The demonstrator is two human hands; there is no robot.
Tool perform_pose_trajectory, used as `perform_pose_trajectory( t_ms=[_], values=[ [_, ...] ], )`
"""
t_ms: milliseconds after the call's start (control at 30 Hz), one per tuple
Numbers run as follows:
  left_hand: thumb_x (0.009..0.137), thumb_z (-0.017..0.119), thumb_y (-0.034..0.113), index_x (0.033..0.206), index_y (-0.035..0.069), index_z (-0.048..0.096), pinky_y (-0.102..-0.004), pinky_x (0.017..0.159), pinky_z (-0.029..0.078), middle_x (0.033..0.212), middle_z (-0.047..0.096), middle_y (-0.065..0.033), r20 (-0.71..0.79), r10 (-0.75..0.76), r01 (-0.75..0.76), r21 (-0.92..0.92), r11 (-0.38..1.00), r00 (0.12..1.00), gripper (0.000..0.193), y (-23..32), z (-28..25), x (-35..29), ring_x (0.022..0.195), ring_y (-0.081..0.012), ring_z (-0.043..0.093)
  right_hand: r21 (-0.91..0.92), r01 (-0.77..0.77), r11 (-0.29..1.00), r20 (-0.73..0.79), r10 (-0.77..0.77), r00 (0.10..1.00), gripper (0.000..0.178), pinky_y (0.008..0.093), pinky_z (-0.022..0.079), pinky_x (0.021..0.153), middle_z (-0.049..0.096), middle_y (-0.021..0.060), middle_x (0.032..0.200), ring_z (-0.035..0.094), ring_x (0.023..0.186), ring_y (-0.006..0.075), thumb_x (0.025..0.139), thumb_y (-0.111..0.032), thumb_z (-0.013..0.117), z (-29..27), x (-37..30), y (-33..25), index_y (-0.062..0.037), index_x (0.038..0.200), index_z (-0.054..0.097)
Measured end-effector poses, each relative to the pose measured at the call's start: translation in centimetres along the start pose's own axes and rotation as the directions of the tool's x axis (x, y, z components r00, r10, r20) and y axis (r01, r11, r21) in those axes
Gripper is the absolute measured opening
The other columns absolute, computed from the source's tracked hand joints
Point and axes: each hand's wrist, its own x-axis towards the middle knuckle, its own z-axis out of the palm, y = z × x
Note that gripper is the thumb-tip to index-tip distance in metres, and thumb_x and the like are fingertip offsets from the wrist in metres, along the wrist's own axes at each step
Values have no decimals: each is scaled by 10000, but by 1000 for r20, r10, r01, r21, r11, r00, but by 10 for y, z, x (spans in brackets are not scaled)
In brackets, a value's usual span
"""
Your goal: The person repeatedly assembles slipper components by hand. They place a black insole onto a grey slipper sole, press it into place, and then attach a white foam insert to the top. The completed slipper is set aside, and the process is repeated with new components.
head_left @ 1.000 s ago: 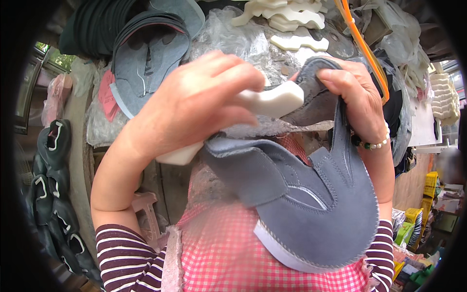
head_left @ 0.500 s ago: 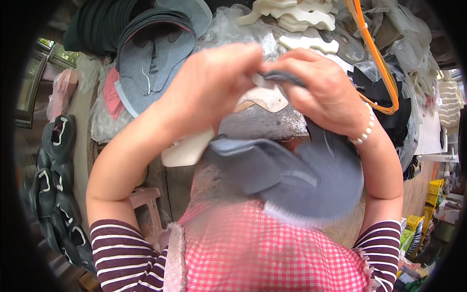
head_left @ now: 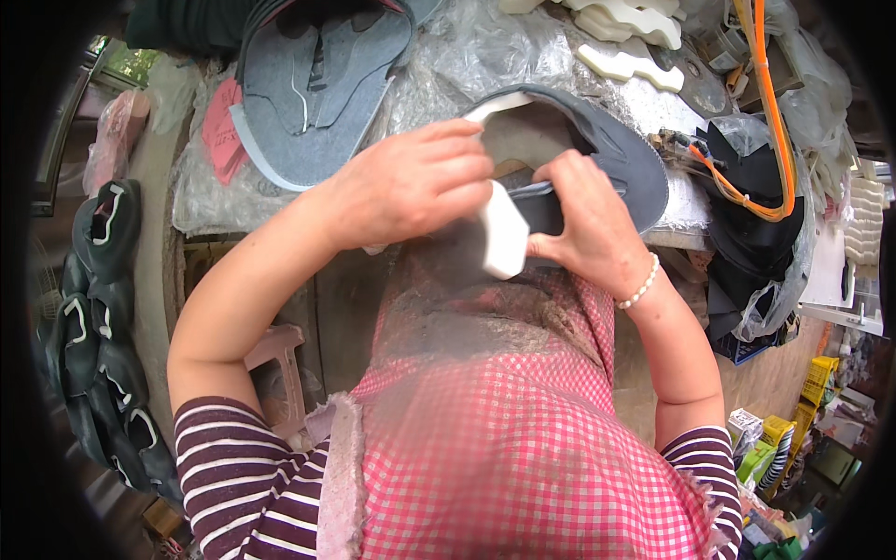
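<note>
A dark grey shoe upper [head_left: 635,177] is spread in a curve at the near edge of the bench, its hollow facing me. My right hand [head_left: 593,224] grips the upper's near edge between thumb and fingers. On the other side, my left hand [head_left: 415,177] is closed on a white foam piece [head_left: 505,233], whose pointed end sticks out below the fingers. A white strip also shows along the upper's far left edge; whether it belongs to the same foam is hidden by my left hand.
Stacked grey uppers [head_left: 355,93] lie at the back left beside a pink paper piece [head_left: 222,131]. White foam pieces [head_left: 630,67] are at the back. An orange cable [head_left: 765,103] hangs at right, near black sheet pieces [head_left: 765,252]. Dark shoes [head_left: 103,327] are piled at left.
The upper has swung from hanging over my apron up onto the bench edge and opened out. Both hands have come lower and moved apart, and the white foam now shows more fully.
</note>
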Motion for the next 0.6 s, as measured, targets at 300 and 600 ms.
perform_pose_trajectory(
  t_ms=[300,600],
  values=[
    [660,760,345,1035,30,636,-335,547,405,721,531,-73,-199,-277,226,-245,943,940,506,41,-40,49,608,-235,516,-222,323,920,-440,-390,809,302,373,422,663,529,74,833,518,756,253,602,-124,763,-67,-27,-30,-74,735,497],
    [597,799,228,1013,74,691,-315,491,373,618,489,-30,-183,-344,306,-210,929,921,456,55,-42,60,530,-192,476,-216,276,937,-406,-343,847,398,382,477,810,642,139,1075,567,929,295,681,-149,764,-81,-28,-39,-116,847,404]
  ],
)
